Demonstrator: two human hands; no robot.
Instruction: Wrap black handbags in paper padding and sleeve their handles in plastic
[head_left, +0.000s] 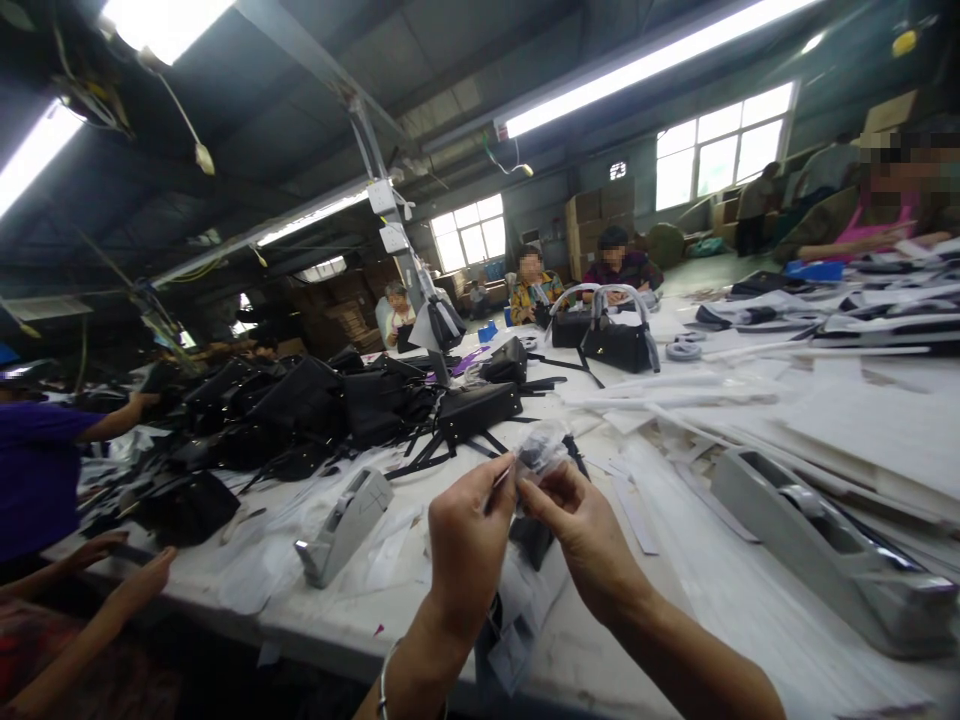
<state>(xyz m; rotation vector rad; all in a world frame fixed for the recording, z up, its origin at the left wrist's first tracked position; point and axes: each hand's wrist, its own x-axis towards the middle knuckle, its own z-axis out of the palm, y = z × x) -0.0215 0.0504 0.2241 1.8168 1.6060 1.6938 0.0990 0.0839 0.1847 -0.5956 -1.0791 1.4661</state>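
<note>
My left hand (469,540) and my right hand (581,530) are raised together over the near edge of the white table (675,600). Both pinch a small clear plastic bag (540,452) with something dark inside it. The left fingers also pinch a thin pale strip at the bag's edge. A bracelet shows on my left wrist. Under the hands lie a dark part and loose plastic wrappers.
Grey tape dispensers stand to the left (345,525) and right (825,545). A heap of black handbags (300,420) covers the left of the table; two more bags (619,340) stand farther back. Other people sit around the table; someone's hands (127,575) rest at the left edge.
</note>
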